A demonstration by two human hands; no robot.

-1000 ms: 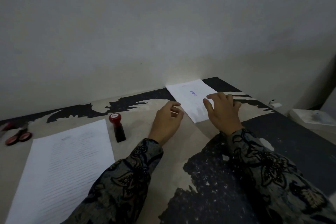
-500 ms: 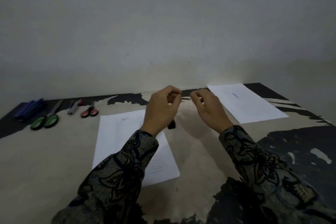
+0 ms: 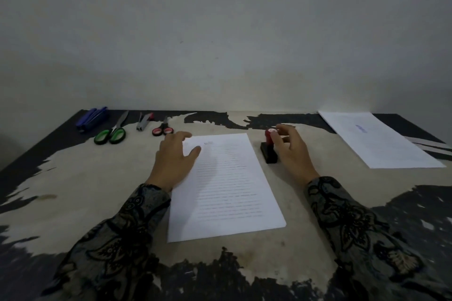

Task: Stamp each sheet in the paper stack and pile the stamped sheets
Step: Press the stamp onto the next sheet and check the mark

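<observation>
Two piles of paper lie on your worn, patchy table [image 3: 73,203]: the paper stack [image 3: 227,188] of printed sheets sits straight ahead of you, and the stamped sheet [image 3: 381,140], showing a small blue mark near its far end, lies well apart at the far right by the wall. Your left hand [image 3: 175,161] rests flat on the stack's far left corner, fingers straight and loosely spread, thumb lying on the top sheet while the rest of the hand overhangs the paper's left edge. Your right hand [image 3: 291,151] is just to the right of the stack, beside the stamp [image 3: 269,148], which stands upright on its black base with its red handle on top. Your fingers there are curved and slightly apart, close around the red handle, but you cannot tell from this view whether they actually touch or hold it. Along the far left edge of the table lie a bundle of blue pens [image 3: 93,117], green-handled scissors [image 3: 112,132], a stapler [image 3: 144,121] and small red-handled scissors [image 3: 162,129], all well apart from your hands. Both your forearms wear dark patterned sleeves [image 3: 117,239].
</observation>
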